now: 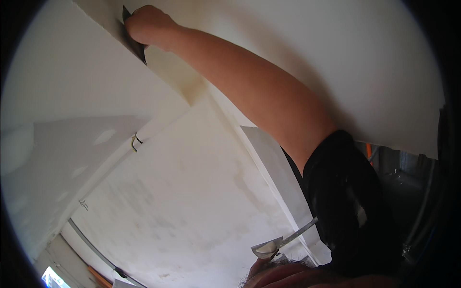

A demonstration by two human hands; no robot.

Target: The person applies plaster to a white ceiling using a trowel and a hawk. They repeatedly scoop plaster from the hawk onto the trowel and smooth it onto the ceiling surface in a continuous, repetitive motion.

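Observation:
My right hand (150,26), at the end of a raised bare arm, is closed around a wide dark-bladed putty knife (140,54). The blade lies against the edge of a white plastered surface at the upper left. At the lower edge, partly cut off, my left hand (276,277) is closed on a metal filling knife (259,247). A lump of off-white filler (267,248) sits on that blade. The grip of the left fingers is mostly hidden. A flat metal strip (298,232) extends from beside the filler toward my black sleeve (350,192).
A patchy white plastered surface (177,201) spans the middle. Wire ends (135,142) stick out from its left edge, with grey conduit (93,245) lower down. A bright window (54,278) shows at bottom left. An orange pipe (369,152) and dark clutter lie behind my sleeve.

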